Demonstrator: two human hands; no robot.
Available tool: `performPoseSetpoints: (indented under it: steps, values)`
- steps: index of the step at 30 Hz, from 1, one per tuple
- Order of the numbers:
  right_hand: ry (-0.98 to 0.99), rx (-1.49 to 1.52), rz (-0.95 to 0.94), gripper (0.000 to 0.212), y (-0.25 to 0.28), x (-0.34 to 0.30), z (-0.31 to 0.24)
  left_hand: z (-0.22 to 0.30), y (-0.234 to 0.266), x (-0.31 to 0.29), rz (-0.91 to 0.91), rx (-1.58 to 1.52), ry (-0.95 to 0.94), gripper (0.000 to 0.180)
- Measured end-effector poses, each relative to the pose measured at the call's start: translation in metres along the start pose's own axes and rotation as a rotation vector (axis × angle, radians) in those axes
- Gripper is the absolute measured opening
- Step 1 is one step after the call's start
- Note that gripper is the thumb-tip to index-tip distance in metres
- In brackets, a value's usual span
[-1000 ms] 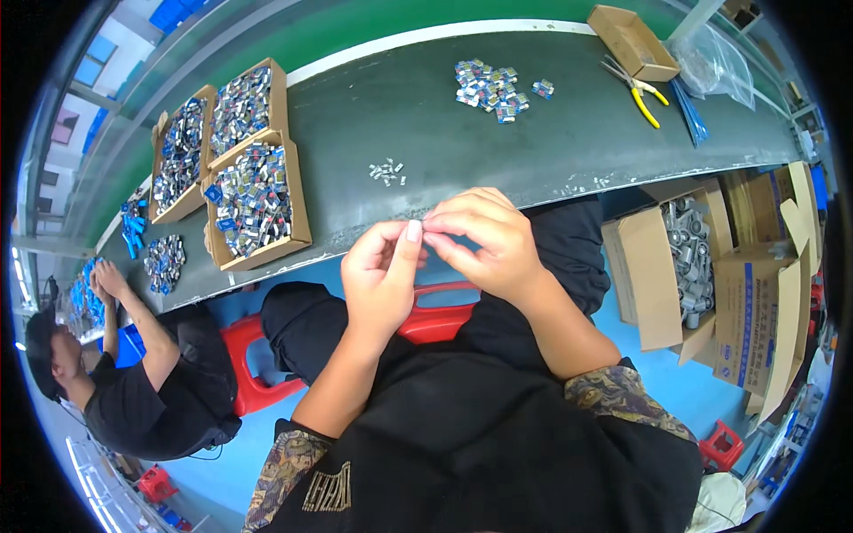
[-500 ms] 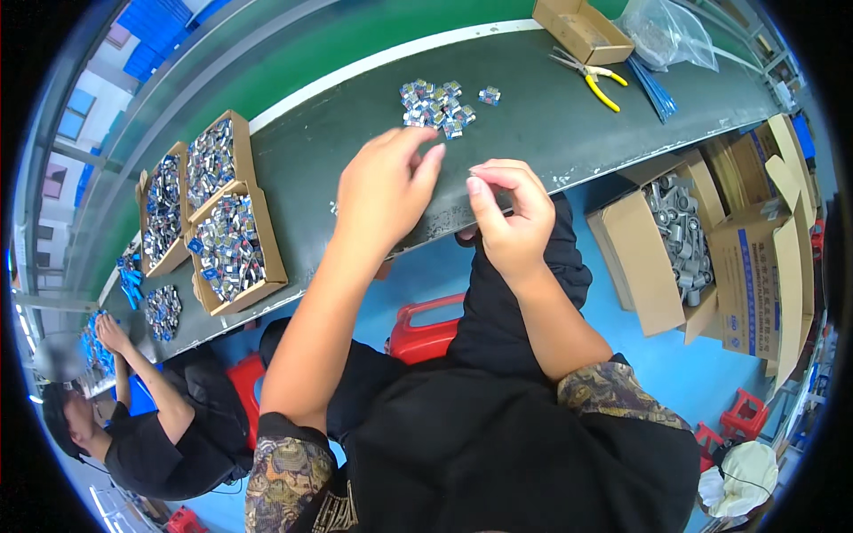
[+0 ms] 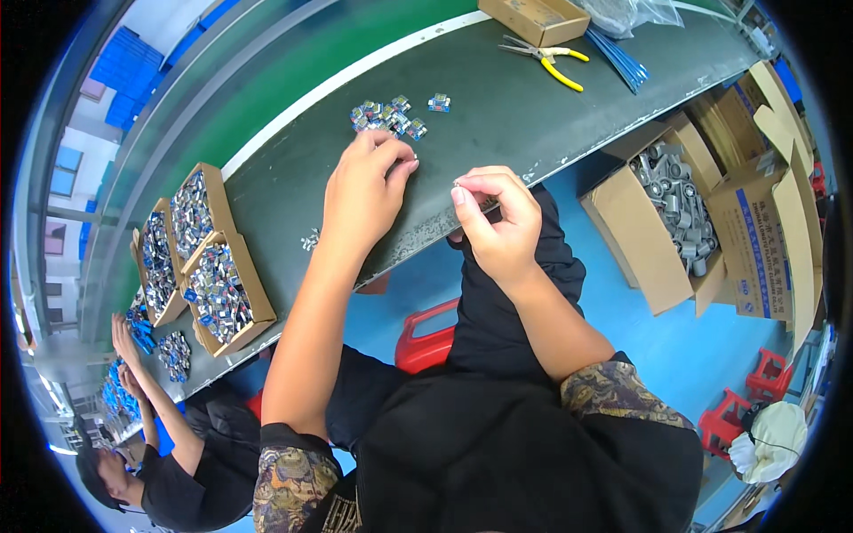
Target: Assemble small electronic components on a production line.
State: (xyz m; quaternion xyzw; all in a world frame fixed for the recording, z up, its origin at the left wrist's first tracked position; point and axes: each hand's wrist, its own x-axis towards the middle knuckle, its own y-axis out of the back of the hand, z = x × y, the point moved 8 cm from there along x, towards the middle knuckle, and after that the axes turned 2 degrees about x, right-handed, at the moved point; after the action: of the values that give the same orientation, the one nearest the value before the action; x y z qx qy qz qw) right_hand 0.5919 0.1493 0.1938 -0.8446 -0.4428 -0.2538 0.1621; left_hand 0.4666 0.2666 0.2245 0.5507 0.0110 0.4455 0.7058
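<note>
My left hand (image 3: 366, 186) is over the dark green bench, its fingers curled and its thumb closed towards the forefinger. Whatever it pinches, if anything, is too small to name. Just beyond its knuckles lies a pile of small blue circuit boards (image 3: 391, 115) with metal parts, partly covered by the hand. A single circuit board (image 3: 439, 103) sits apart, to the right of the pile. At the bench's near edge my right hand (image 3: 505, 218) pinches thumb against forefinger, with a tiny pale bit at the tips that I cannot make out.
Several small metal pieces (image 3: 310, 240) lie left of my left forearm. Cardboard trays (image 3: 253, 298) of small parts stand further left, near a co-worker (image 3: 195, 453). Yellow-handled pliers (image 3: 560, 71), blue strips (image 3: 619, 62) and an open carton (image 3: 635, 235) of grey fittings are to the right.
The view has shifted, so the bench things appear further left and the trays lower. Both hands stay close together in pinching poses. The co-worker's arms have moved.
</note>
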Motion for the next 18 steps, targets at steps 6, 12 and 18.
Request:
performPoseSetpoints:
  steps: [6,12,18]
  values:
    - [-0.292,0.207,-0.046,0.009,-0.011,-0.008,0.018,-0.009,-0.001,-0.041,0.051,-1.075,0.523,0.028]
    - [-0.604,0.616,-0.302,0.014,-0.053,-0.027,0.010,0.001,0.031,-0.106,0.178,-1.182,0.619,0.025]
    - [-0.651,0.719,-0.478,0.011,-0.086,-0.049,-0.020,0.010,0.069,-0.138,0.298,-1.159,0.412,0.018]
